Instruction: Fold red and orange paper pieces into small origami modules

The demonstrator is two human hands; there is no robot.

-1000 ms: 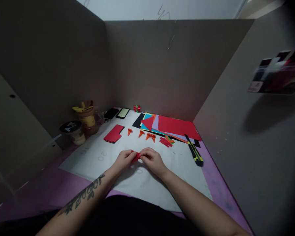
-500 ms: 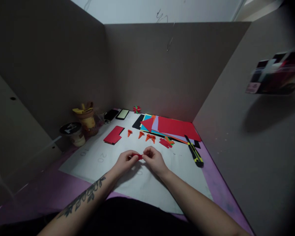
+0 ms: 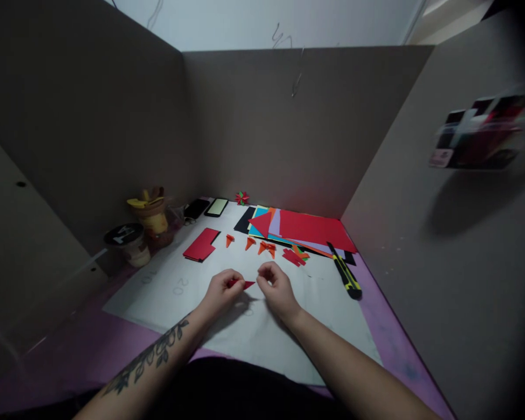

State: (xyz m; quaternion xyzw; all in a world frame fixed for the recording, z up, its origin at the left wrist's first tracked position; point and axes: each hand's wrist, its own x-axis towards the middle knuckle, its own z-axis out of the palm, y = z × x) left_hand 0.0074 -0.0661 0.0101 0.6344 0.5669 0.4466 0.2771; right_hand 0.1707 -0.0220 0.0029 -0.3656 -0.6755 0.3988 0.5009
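My left hand point(image 3: 224, 290) is closed, pinching a small folded piece of red paper point(image 3: 248, 284) between thumb and fingers. The paper's pointed end sticks out to the right. Just past that tip is my right hand point(image 3: 277, 290), fingers curled loosely and slightly apart, with nothing visible in them. Both hands are low over the white sheet point(image 3: 157, 291). Beyond them lie small folded orange paper pieces point(image 3: 250, 242) in a row, and several red paper strips point(image 3: 294, 256).
A stack of red rectangles point(image 3: 202, 244) lies left. Coloured sheets point(image 3: 315, 227) and a yellow-black utility knife point(image 3: 345, 274) are right. Behind are a paper star point(image 3: 242, 198) and a phone point(image 3: 216, 207). A lidded tub point(image 3: 131, 245) stands left. Grey panels point(image 3: 289, 134) enclose the table.
My right hand has let go of the red paper and moved slightly right. The paper stays in my left hand, its point now showing. The view has shifted a little.
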